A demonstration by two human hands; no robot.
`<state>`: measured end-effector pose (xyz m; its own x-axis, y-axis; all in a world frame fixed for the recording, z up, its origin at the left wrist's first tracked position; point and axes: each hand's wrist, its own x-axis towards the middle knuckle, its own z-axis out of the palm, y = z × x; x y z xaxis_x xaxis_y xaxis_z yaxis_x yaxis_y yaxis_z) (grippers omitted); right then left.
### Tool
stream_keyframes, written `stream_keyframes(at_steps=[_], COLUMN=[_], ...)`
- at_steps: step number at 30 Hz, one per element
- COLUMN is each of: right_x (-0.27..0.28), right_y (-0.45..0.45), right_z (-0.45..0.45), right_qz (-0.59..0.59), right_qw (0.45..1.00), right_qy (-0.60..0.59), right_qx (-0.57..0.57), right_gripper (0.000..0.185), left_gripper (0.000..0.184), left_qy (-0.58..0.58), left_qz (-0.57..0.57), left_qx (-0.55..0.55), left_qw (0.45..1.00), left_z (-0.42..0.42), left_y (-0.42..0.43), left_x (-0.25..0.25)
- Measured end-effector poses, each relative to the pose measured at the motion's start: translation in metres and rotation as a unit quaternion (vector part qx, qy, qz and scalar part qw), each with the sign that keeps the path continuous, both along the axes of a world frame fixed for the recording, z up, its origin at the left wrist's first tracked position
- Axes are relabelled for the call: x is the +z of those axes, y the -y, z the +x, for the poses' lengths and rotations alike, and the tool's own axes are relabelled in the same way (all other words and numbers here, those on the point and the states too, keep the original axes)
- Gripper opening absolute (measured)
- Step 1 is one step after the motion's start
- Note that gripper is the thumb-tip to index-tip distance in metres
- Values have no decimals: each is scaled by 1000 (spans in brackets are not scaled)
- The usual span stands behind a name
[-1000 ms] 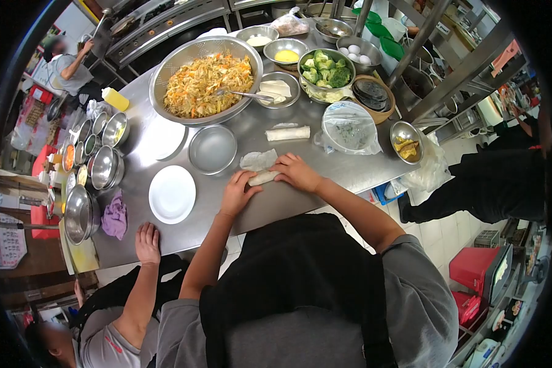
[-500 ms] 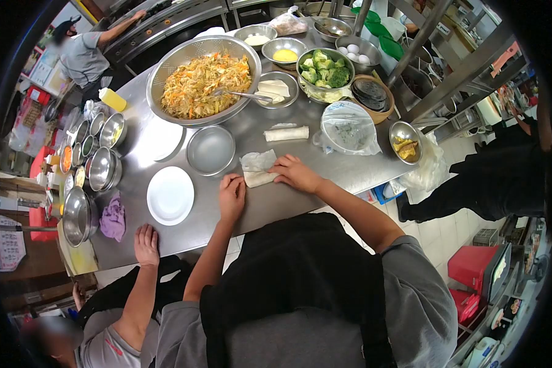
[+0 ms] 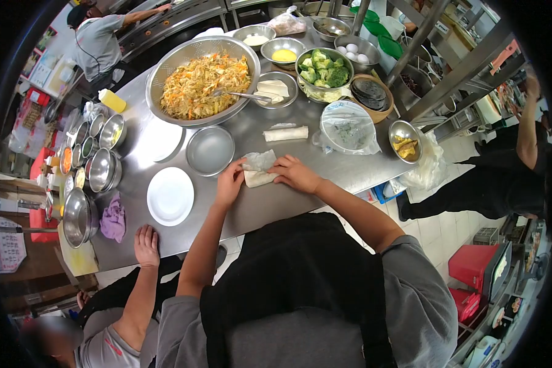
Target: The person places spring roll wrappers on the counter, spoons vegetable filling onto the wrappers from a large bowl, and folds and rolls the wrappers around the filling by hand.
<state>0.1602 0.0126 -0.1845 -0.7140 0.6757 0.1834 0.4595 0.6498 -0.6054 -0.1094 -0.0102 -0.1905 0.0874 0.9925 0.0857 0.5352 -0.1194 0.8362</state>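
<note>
A partly rolled spring roll, its thin pale wrapper spread flat on the far side, lies on the steel table in front of me. At its left end, the fingers of my left hand close on the wrapper's edge. My right hand grips the opposite end with curled fingers. Just beyond it lies a finished-looking roll with a bit of wrapper behind. A steel bowl farther back holds folded pale sheets. The filling inside the roll is hidden.
A large colander of shredded vegetables with a spoon stands at the back left. Around it are a steel dish, a white plate, a broccoli bowl and a plastic-covered bowl. A co-worker's hand rests on the table's left.
My left hand has moved up and forward along the roll's left end. My right hand has stayed nearly still. At the right, a person's arm has come into view.
</note>
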Motion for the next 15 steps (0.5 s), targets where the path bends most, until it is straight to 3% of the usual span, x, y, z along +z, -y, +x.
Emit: stream_keyframes(at_steps=[7,10,15], right_x=[-1,-1,-2], right_y=[0,1,-1], right_z=[-1,0,0], right_qz=[19,16,23], right_qw=[1000,1000,1000], right_qy=[-13,-13,2], right_qx=[-6,-5,4], right_gripper=[35,35,36], left_gripper=[25,22,17], left_qy=[-100,-98,-41], left_qz=[18,88,63], left_qx=[-30,-27,-57], left_qw=[994,991,996], left_z=[3,11,11], left_y=[-10,-6,-6], left_x=[1,10,11])
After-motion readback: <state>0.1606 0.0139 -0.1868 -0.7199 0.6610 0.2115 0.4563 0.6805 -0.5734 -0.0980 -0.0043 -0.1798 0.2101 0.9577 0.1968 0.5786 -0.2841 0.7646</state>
